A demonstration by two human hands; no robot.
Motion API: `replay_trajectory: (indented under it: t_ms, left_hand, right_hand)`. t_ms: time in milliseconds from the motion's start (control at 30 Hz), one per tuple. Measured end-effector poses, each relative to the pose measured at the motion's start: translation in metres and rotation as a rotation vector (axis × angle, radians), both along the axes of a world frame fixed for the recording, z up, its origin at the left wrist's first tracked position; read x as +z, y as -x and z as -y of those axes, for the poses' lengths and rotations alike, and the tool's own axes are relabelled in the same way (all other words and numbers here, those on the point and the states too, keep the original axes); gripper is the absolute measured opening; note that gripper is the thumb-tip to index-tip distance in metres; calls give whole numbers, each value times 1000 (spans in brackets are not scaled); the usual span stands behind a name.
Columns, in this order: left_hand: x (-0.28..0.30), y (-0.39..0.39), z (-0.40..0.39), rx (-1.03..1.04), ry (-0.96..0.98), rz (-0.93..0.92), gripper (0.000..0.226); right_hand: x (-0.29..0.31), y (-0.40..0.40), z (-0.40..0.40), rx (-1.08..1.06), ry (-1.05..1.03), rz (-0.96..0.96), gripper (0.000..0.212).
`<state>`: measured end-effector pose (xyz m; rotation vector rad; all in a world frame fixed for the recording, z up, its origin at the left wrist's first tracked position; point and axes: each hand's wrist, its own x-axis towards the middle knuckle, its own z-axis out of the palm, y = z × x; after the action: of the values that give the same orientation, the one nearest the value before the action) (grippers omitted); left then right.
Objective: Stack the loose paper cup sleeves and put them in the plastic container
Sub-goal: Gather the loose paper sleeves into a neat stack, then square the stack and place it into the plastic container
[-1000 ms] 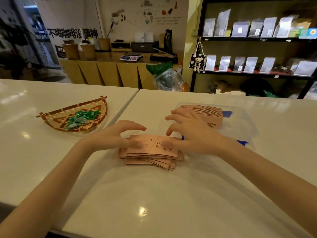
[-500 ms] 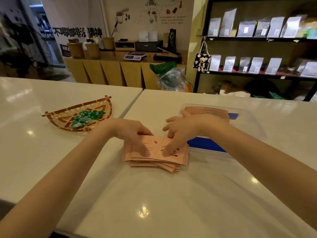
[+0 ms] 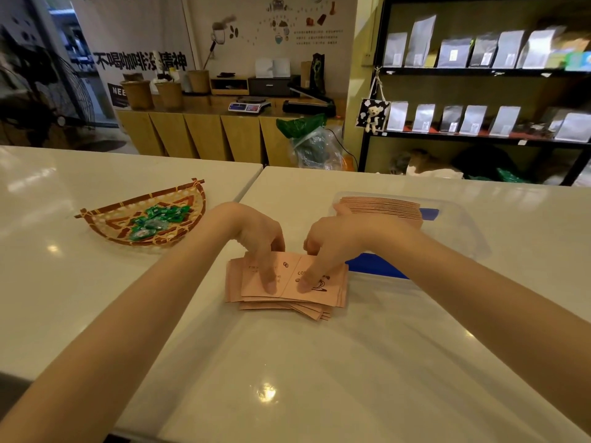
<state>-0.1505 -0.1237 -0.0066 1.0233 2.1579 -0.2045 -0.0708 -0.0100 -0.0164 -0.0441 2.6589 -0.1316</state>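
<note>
A loose pile of flat pink paper cup sleeves lies on the white table in front of me, its lower sheets fanned out to the right. My left hand and my right hand both rest on the pile, fingertips pressing the top sleeve and fingers curled over its far edge. Just behind and to the right stands the clear plastic container with a blue base. A neat stack of sleeves lies inside it at the far left.
A woven fan-shaped basket with green wrapped sweets sits on the adjoining table to the left. A seam separates the two white tables. A wooden counter and black shelves with pouches stand beyond the tables.
Both hands have drawn in over the pile, from spread flat to fingertips pressing the top sleeve. The pile looks more squared up than a second ago.
</note>
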Motion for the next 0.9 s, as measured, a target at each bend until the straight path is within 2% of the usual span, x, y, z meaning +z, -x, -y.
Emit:
replay_trajectory:
  t_ms: [133,267,400,533,667,800,900]
  left_hand:
    - [-1,-4,10,24,-53,-36,61]
    - [0,-20,26,40,-142,-123,65]
    - [1,-46,43,28,-302,-221,56]
    - [5,-70,41,-93,-434,-240,51]
    - [6,-87,15,-183,-649,-261,49]
    - [-9,-104,-16,-251,-839,-267,48]
    - [-23,-112,-30,-231,-883,-146,46]
  right_hand:
    - [-3,-12,-3,58,-133,-146,69]
    - [-10,-29,-2,40,-55,-203,77]
    - [-14,-56,1,93,51,-394,61]
    - [-18,-89,-5,18,164,-543,50]
    - [-16,-128,-32,-81,193,-775,59]
    - [-25,-153,-61,-200,235,-838,46]
    - [-36,-166,-74,-273,269,-822,41]
